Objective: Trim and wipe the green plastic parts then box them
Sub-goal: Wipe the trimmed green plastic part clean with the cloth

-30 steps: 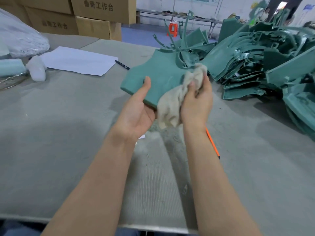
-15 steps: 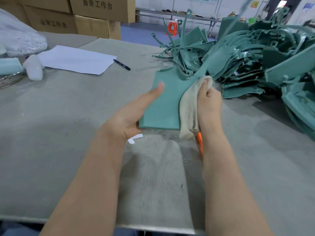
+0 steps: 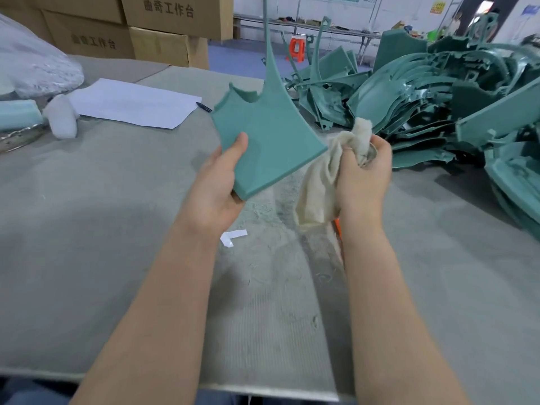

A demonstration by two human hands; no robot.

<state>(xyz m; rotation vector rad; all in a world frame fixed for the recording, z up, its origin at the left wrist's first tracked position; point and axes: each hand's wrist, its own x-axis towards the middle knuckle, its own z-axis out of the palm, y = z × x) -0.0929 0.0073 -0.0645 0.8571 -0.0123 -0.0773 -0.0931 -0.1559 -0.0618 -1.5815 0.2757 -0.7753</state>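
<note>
On my left hand (image 3: 216,182) the fingers grip the green part (image 3: 268,141) by its near corner, above the desk (image 3: 87,200); thumb on top. On my right hand (image 3: 365,176) they clutch the cloth (image 3: 318,182), just beside it.

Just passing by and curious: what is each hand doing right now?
Left hand: closed, gripping the green plastic part by its lower corner.
Right hand: closed, clutching the bunched cream cloth beside the part.
</note>
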